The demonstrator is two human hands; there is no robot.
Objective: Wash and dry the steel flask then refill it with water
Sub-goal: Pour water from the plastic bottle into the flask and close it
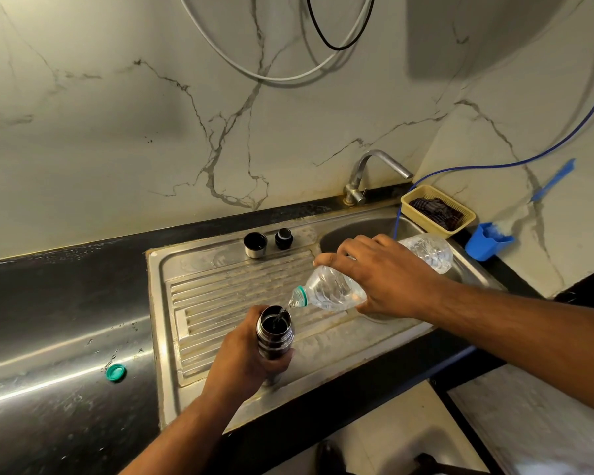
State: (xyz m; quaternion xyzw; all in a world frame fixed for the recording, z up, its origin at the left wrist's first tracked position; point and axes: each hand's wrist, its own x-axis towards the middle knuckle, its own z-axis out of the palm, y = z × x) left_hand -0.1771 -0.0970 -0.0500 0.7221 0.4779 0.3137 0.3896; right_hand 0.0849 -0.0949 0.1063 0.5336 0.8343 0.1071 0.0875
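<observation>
The steel flask (275, 332) stands upright on the ribbed drainboard (220, 296), its mouth uncovered, and my left hand (244, 365) grips its body from the near side. My right hand (381, 279) holds a clear plastic water bottle (330, 291) tilted down to the left. A thin stream of water runs from the bottle's green-ringed neck into the flask's mouth. The flask's steel cup lid (255, 244) and its black stopper (284, 238) sit apart at the back of the drainboard. The bottle's green cap (116, 372) lies on the black counter to the left.
The sink basin (357, 231) lies behind my right hand, with a steel tap (367, 173) above it. At the right corner stand a yellow basket (438, 210) with a dark cloth and a blue cup (487, 241) holding a brush. A blue tube hangs into the basin. The counter (59, 323) is wet.
</observation>
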